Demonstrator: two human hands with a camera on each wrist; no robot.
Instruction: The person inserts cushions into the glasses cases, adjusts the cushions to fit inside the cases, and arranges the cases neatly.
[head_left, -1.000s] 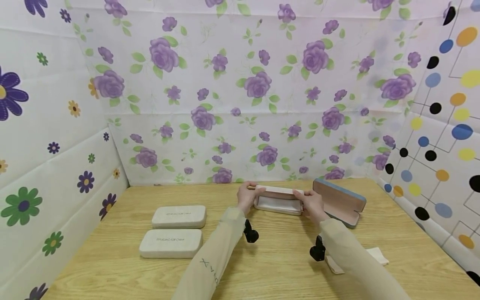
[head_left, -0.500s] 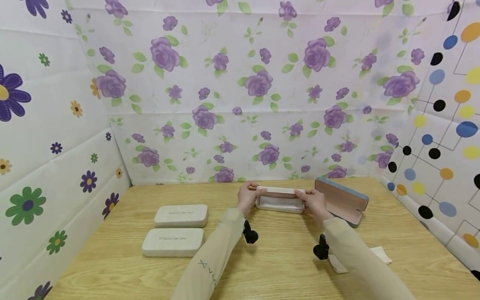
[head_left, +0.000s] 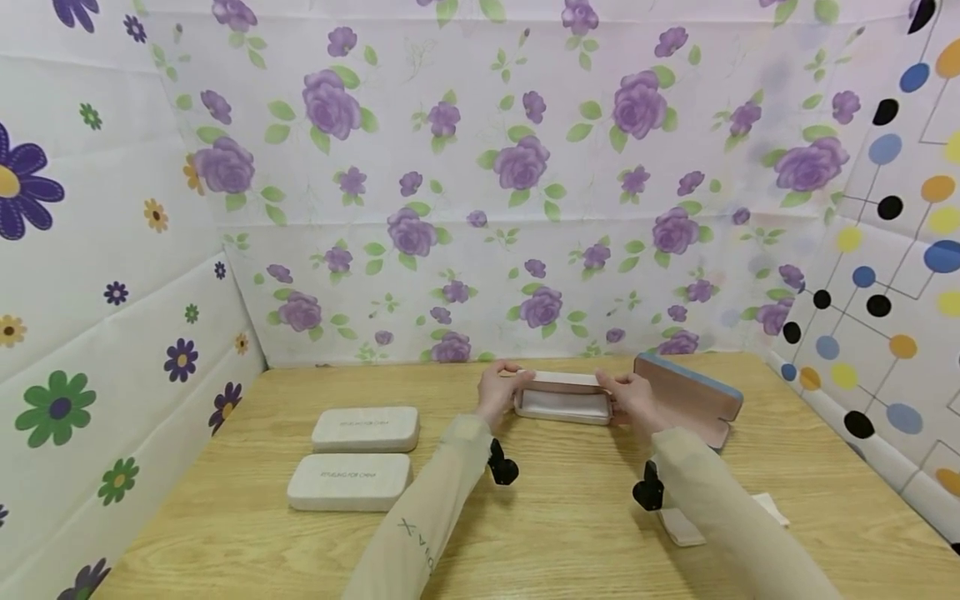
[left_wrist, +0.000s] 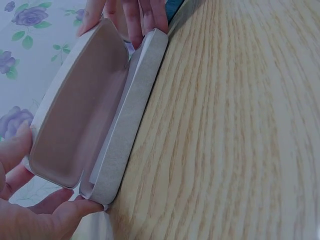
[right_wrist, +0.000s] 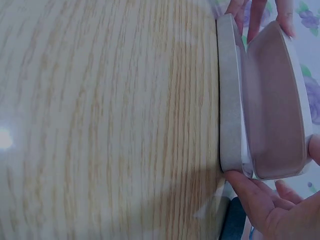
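A pale grey glasses case sits at the back middle of the table with its lid raised partway. Its pinkish lid lining faces the front, and something white and flat lies in the base. My left hand grips the left end, thumb on the lid and fingers down at the base. At the opposite end my right hand holds lid and base likewise, its thumb on the lid's edge. Right behind that hand stands a blue glasses case, lid up, partly hidden by my arm.
Two closed pale glasses cases with lettering lie at left, one in front of the other. A folded whitish cloth is partly under my right forearm. Flowered sheeting rises behind the wooden table.
The head view has drifted a little, shifting everything slightly right in the picture. Both hands keep their hold on the case, and its lid stays partly raised.
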